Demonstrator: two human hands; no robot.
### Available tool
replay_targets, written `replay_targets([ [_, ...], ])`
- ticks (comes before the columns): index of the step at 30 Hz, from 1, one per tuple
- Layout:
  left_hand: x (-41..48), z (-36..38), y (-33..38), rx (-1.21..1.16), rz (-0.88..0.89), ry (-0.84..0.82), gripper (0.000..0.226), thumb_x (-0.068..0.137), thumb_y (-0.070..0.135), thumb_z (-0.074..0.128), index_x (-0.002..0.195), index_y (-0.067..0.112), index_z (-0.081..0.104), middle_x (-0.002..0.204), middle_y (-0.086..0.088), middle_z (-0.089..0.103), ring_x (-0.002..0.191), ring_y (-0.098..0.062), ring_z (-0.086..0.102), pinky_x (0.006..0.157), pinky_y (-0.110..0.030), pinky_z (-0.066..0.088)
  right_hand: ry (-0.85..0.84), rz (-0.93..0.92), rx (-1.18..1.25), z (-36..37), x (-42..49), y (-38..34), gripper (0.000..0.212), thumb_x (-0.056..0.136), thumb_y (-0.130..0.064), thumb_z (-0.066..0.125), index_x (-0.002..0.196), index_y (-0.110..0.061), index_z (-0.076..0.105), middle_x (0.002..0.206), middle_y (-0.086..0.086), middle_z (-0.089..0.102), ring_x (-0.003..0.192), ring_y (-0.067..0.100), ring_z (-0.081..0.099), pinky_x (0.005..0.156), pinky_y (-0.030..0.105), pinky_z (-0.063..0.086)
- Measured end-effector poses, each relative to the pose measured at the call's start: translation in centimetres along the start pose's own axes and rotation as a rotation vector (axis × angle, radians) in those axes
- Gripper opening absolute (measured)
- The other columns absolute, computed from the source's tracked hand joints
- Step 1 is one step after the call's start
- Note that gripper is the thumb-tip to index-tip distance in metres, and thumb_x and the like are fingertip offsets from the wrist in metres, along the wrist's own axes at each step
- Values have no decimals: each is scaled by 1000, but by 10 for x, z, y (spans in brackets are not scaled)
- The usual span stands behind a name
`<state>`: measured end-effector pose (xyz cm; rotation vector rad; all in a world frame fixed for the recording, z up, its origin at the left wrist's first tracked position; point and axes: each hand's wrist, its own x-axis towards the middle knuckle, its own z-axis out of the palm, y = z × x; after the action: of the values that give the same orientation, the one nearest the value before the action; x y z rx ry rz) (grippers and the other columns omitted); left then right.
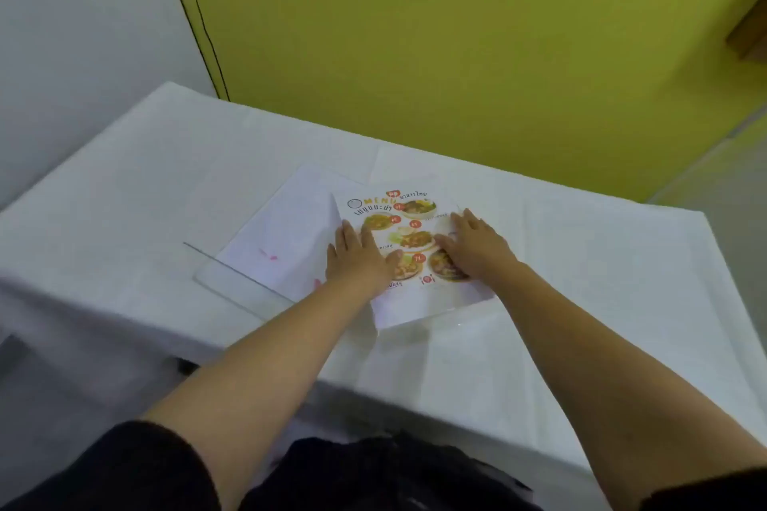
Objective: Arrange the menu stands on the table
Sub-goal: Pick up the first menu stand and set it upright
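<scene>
A printed menu sheet [409,207] with food photos lies face up on the white table [166,187], inside or on a clear acrylic stand lying flat. My left hand [359,257] presses flat on the sheet's left part, fingers spread. My right hand [473,247] rests flat on its right part. To the left lies a second sheet [286,232], blank side up with faint pink marks, overlapped by the menu. A clear acrylic stand [232,280] lies flat under that second sheet, its near edge sticking out.
A white cloth covers the table, whose far edge meets a yellow-green wall [456,54]. A white wall [83,33] stands at the left. A brown wooden piece [749,33] shows at the right edge.
</scene>
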<state>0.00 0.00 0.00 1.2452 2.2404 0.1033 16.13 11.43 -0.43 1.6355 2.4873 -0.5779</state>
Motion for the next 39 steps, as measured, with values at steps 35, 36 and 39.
replay_targets([
  [35,18,-107,88,-979,101,48,32,99,16,53,130,21,59,108,2,63,70,-2,54,51,-19,35,808,241,470,-71,1,33,46,103,-40,30,141,-19,43,133,3,52,109,24,57,75,30,35],
  [36,20,-109,91,-969,126,49,34,100,18,52,133,24,57,109,4,62,70,1,53,51,-19,34,817,247,484,-72,3,36,47,103,-41,30,143,-21,42,132,2,52,111,23,57,76,30,35],
  [39,21,-111,91,-955,215,32,38,101,21,50,137,31,53,114,11,62,76,5,52,55,-19,34,831,238,530,-71,7,38,48,100,-42,30,144,-25,42,131,-1,55,115,22,56,78,31,38],
])
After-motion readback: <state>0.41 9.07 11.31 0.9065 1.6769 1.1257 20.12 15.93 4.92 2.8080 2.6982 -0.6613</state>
